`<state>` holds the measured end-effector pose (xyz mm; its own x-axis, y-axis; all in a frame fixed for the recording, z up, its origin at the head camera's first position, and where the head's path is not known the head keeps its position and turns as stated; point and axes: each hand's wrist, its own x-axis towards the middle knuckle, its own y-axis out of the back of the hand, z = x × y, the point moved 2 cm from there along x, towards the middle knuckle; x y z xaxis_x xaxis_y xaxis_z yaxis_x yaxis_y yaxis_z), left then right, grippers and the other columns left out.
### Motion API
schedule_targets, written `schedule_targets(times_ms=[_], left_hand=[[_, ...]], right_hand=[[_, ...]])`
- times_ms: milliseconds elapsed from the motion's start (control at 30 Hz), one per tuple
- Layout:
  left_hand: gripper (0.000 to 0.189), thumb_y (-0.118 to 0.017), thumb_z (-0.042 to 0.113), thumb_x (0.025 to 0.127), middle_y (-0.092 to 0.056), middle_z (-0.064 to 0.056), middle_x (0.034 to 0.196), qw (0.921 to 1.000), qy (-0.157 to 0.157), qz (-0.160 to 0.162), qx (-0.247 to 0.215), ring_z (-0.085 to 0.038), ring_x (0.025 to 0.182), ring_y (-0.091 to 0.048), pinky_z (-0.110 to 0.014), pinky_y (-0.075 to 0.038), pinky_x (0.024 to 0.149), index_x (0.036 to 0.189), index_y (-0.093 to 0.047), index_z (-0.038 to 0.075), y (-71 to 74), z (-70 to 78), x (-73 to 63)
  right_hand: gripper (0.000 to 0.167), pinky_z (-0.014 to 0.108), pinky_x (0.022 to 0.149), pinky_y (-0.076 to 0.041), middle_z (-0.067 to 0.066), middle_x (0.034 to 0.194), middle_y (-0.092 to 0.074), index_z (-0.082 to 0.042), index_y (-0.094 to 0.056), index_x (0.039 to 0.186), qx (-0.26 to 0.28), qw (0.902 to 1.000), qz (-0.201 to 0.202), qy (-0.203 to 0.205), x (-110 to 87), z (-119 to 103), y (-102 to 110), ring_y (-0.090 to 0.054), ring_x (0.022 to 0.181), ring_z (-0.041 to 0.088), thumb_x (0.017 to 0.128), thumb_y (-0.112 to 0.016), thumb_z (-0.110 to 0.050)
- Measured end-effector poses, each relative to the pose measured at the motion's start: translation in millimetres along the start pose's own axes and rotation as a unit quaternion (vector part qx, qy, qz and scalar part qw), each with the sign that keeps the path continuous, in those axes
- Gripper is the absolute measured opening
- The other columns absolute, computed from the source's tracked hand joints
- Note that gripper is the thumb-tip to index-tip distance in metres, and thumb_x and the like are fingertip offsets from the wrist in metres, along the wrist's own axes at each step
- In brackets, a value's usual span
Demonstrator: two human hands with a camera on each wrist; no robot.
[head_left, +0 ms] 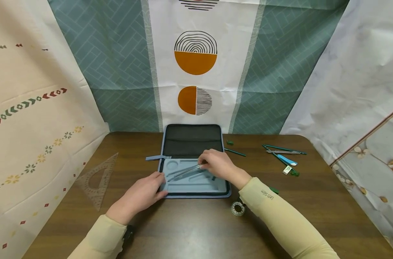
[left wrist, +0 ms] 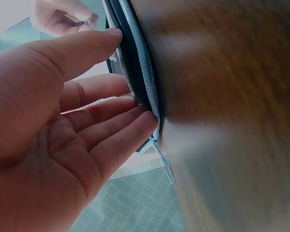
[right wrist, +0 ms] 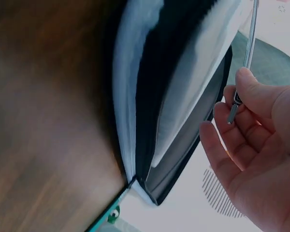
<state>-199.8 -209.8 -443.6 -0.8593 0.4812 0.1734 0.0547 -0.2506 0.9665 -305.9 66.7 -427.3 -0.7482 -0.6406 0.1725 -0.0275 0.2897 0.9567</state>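
Note:
An opened zip case (head_left: 194,195) lies on the table with a pale blue moulded tray (head_left: 193,187) in its near half. My right hand (head_left: 217,163) pinches the top of a silver drawing compass (head_left: 185,172) between thumb and fingers. Its legs slant down to the left over the tray's slots. In the right wrist view the thumb presses on the metal near its small end knob (right wrist: 232,114). My left hand (head_left: 148,192) rests at the case's near left corner. Its relaxed fingers (left wrist: 121,140) touch the side edge and its thumb touches the near rim.
A clear set square with a protractor cutout (head_left: 99,181) lies left. At the right are green pencils (head_left: 282,148), another metal instrument (head_left: 282,152), a blue-handled tool (head_left: 287,160) and a white eraser (head_left: 287,170). A round, dark-centred thing (head_left: 238,208) sits near my right sleeve.

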Motion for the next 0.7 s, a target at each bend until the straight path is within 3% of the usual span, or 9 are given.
schedule_targets(times_ms=[300, 700], left_hand=[[0.027, -0.089, 0.022, 0.097, -0.058, -0.001, 0.098, 0.9999, 0.009, -0.004, -0.004, -0.012, 0.074, -0.05, -0.03, -0.048, 0.065, 0.105, -0.068, 0.007, -2.1, -0.4, 0.8], [0.028, -0.089, 0.021, 0.097, -0.059, -0.003, 0.102, 0.9999, -0.005, 0.01, -0.001, -0.012, 0.074, -0.05, -0.031, -0.049, 0.065, 0.103, -0.066, 0.007, -2.9, -0.6, 1.1]], right_hand=[[0.013, 0.041, 0.085, -0.059, -0.003, 0.111, -0.074, -0.017, -0.082, 0.114, 0.002, 0.9999, -0.015, 0.004, 3.0, -11, -8, -0.069, 0.105, 0.02, 0.102, -0.082, -0.022], [0.008, 0.039, 0.083, -0.058, -0.002, 0.109, -0.074, -0.018, -0.082, 0.109, -0.002, 0.9992, -0.038, 0.013, 2.4, -13, -10, -0.07, 0.097, 0.018, 0.101, -0.084, -0.019]])
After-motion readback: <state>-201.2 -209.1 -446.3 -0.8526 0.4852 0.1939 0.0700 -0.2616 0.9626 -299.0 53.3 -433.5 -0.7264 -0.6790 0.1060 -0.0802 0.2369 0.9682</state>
